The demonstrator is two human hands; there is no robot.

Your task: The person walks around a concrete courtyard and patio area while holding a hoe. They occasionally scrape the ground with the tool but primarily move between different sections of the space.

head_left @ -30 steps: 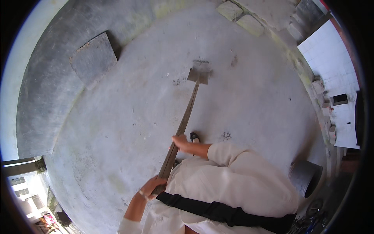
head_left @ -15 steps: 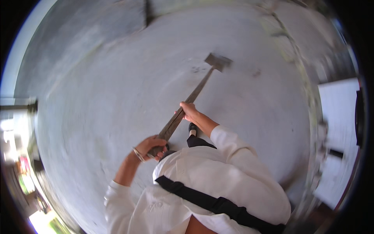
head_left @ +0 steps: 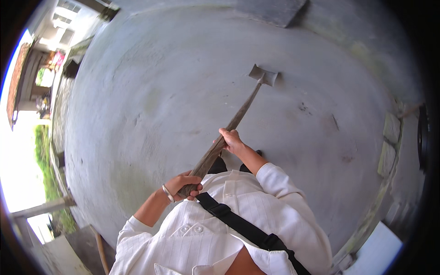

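Note:
A shovel (head_left: 238,114) with a long wooden handle slants across the middle, away from me and to the right. Its small grey metal blade (head_left: 263,75), curved at the sides, is at the far end, low over or on the concrete floor. My left hand (head_left: 185,184), with a bracelet at the wrist, is closed around the handle's near end, close to my waist. Farther up the handle my right hand (head_left: 230,140) grips it, thumb along the top. The fingers' undersides are partly hidden by the wood.
Around me spreads a grey concrete floor (head_left: 151,105) with a few dark specks right of the blade. A dark flat slab (head_left: 275,11) lies at the far edge. Stone blocks (head_left: 388,142) line the right side. Left is an opening with posts and greenery (head_left: 42,158).
My view has turned left: the dark slab has shifted from upper left to upper right, and more of the outdoor opening shows. Both hands keep their hold, with the shovel similarly angled.

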